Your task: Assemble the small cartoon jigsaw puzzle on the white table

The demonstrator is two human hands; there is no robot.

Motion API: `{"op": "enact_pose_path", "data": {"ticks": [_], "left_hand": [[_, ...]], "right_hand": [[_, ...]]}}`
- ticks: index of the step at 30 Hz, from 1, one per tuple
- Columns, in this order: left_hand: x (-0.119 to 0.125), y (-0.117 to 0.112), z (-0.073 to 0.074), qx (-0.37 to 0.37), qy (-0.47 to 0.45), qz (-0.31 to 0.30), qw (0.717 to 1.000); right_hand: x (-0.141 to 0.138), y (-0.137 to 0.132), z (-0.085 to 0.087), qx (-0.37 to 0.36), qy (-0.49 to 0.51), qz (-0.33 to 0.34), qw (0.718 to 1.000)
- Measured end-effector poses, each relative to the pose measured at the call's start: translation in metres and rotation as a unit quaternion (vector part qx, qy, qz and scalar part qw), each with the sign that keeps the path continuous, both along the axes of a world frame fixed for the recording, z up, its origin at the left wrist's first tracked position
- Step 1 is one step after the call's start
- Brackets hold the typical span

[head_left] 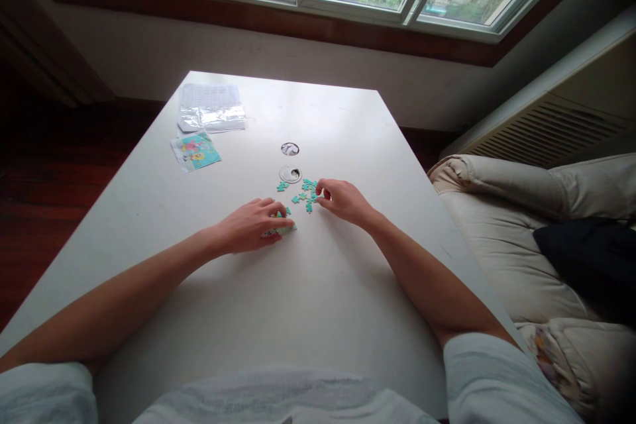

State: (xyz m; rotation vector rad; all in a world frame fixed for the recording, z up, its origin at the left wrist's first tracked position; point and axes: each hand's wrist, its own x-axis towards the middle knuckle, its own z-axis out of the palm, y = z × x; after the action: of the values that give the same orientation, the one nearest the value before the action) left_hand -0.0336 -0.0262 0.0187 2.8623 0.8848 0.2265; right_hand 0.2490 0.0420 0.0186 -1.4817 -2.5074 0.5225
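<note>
Several small teal jigsaw pieces (pixel 304 193) lie scattered on the white table (pixel 308 291) near its middle. My left hand (pixel 253 224) rests palm down with curled fingers on a small joined patch of puzzle (pixel 287 228) just below the loose pieces. My right hand (pixel 342 200) sits at the right edge of the scatter, its fingertips pinched together on a teal piece. Both forearms stretch across the table from the near edge.
A colourful picture card (pixel 195 150) and a clear plastic bag (pixel 211 108) lie at the far left of the table. Two round cable-hole covers (pixel 290 173) sit just beyond the pieces. A cream sofa (pixel 501 212) with a dark cushion (pixel 591 258) stands to the right.
</note>
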Motion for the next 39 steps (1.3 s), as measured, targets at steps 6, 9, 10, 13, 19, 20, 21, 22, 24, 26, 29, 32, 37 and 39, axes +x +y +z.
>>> {"op": "enact_pose_path", "data": {"ticks": [6,9,10,13,19,20,21,22,24,26,29,32,37,39], "left_hand": [[-0.002,0.002,0.0,-0.008,0.005,-0.018,1.0],[-0.003,0.003,0.001,-0.013,-0.003,-0.024,1.0],[-0.003,0.003,0.001,-0.014,-0.005,-0.025,1.0],[-0.003,0.004,0.002,-0.017,-0.006,-0.027,0.999],[-0.002,0.004,0.001,-0.002,0.002,-0.026,1.0],[-0.002,0.004,0.001,-0.001,0.002,-0.024,1.0],[-0.002,0.004,0.001,-0.001,0.001,-0.024,1.0],[-0.001,0.004,0.001,-0.003,-0.001,-0.023,1.0],[-0.001,0.004,0.001,-0.006,-0.005,-0.023,1.0],[-0.001,0.004,0.001,-0.01,-0.008,-0.023,1.0],[-0.001,0.004,0.0,-0.012,-0.01,-0.022,1.0],[-0.001,0.004,-0.002,-0.005,-0.012,-0.014,1.0],[-0.002,0.005,-0.008,0.002,-0.013,-0.013,1.0],[-0.003,0.006,-0.011,0.001,-0.019,-0.014,1.0]], "right_hand": [[-0.007,-0.011,0.002,0.032,-0.02,0.103,0.994],[-0.011,-0.015,0.0,0.054,-0.034,0.109,0.992],[-0.011,-0.016,-0.001,0.06,-0.036,0.112,0.991],[-0.012,-0.016,-0.004,0.077,-0.039,0.125,0.988],[-0.009,-0.011,-0.01,0.087,-0.022,0.147,0.985],[-0.008,-0.01,-0.011,0.082,-0.016,0.152,0.985],[-0.008,-0.008,-0.011,0.078,-0.012,0.158,0.984],[-0.007,-0.007,-0.012,0.075,-0.008,0.164,0.984],[-0.007,-0.005,-0.013,0.073,-0.005,0.174,0.982],[-0.006,-0.004,-0.013,0.076,-0.004,0.18,0.981],[-0.007,-0.003,-0.013,0.082,0.006,0.18,0.98],[-0.009,-0.003,-0.014,0.066,0.052,0.178,0.98],[-0.019,-0.01,-0.016,-0.026,0.158,0.181,0.97],[-0.023,-0.014,-0.016,-0.065,0.202,0.15,0.966]]}}
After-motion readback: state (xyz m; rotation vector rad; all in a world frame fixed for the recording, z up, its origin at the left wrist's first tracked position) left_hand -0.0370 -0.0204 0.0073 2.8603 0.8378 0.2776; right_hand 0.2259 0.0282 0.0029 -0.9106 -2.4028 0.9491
